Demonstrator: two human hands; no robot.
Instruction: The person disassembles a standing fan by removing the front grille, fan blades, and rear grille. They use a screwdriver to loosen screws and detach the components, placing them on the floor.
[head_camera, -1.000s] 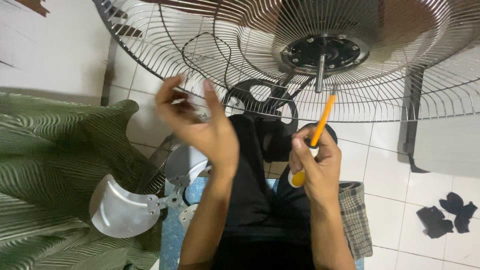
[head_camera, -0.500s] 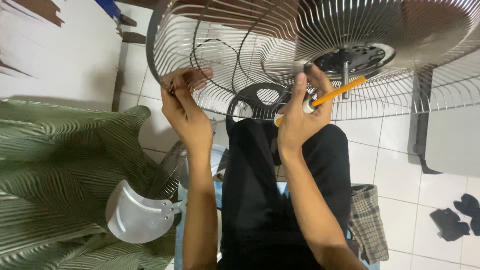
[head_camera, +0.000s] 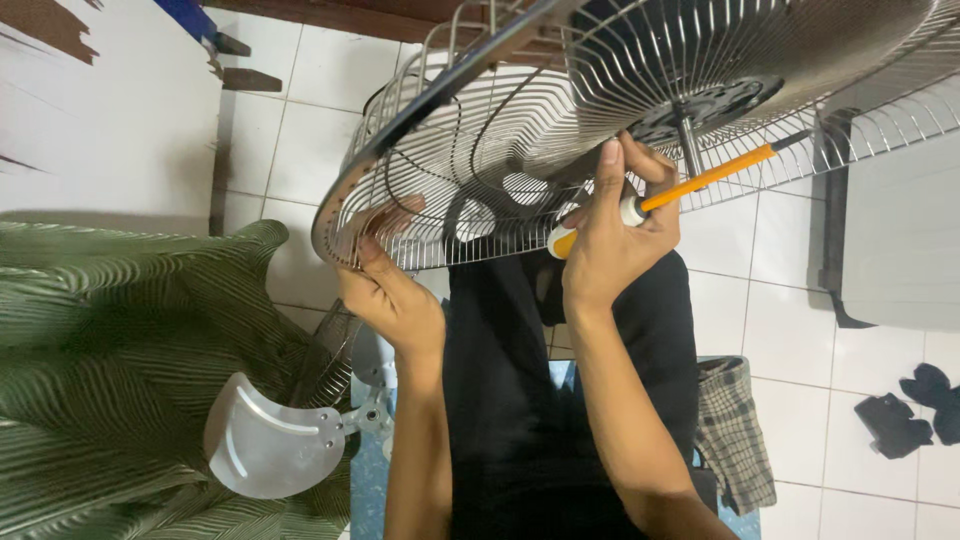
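A large chrome wire fan guard fills the top of the view, tilted, with a black motor hub and a bare shaft at its centre. My left hand grips the guard's rim at its lower left. My right hand holds an orange-handled screwdriver that points up to the right, along the wires just below the hub. My legs in black trousers lie under both arms.
A metal fan blade set lies on the floor at lower left, beside green striped fabric. A checked cloth and dark rags lie on the white tiles at right. A dark stand rises at right.
My left hand went from open in the air to gripping the guard's rim. The guard has tilted, its left edge swinging down. My right hand rose with the screwdriver toward the hub.
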